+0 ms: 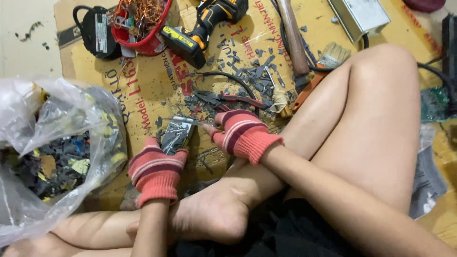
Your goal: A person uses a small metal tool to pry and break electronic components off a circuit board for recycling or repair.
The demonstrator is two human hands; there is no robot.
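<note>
Bright, even indoor light; soft shadows under legs, glare on plastic bag [47, 119]; slight blur overall.

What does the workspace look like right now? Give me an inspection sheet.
Surface: printed cardboard sheet on the floor.
Job's things: small dark metal-clad block; thin metal tool pointing at its top.
Clutter: grey chips, red-handled pliers, cordless drill, red bowl of copper wire, paintbrush, plastic bag of scrap.
Grippers: gloved left hand grips the block; gloved right hand holds the tool.
Cables: black cable among the chips.
Surroundings: person's bare legs, crossed.
</note>
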